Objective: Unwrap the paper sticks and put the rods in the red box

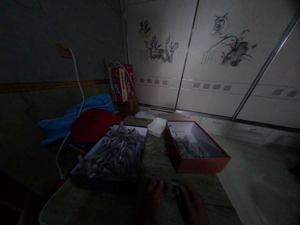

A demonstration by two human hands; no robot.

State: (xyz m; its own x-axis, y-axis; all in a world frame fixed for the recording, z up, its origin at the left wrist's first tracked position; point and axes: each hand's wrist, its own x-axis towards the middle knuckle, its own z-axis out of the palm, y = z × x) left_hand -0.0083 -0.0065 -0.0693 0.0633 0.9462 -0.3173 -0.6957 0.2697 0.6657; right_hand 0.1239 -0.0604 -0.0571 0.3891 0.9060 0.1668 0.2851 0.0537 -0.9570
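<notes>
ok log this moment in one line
left hand + right hand: hold thin pen-like piece | dark box: full | red box: few

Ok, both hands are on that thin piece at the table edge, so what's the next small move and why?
Probably carry the thin piece forward and right into the red box. The left hand and right hand pinch its ends, the dark box is heaped with similar pieces, and the red one holds only a few. It is too dim to be sure.

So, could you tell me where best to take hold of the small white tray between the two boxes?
Probably by the near rim of the small white tray, coming from the front. It lies flat and open on the table, with the red box close on its right and clutter behind.
</notes>
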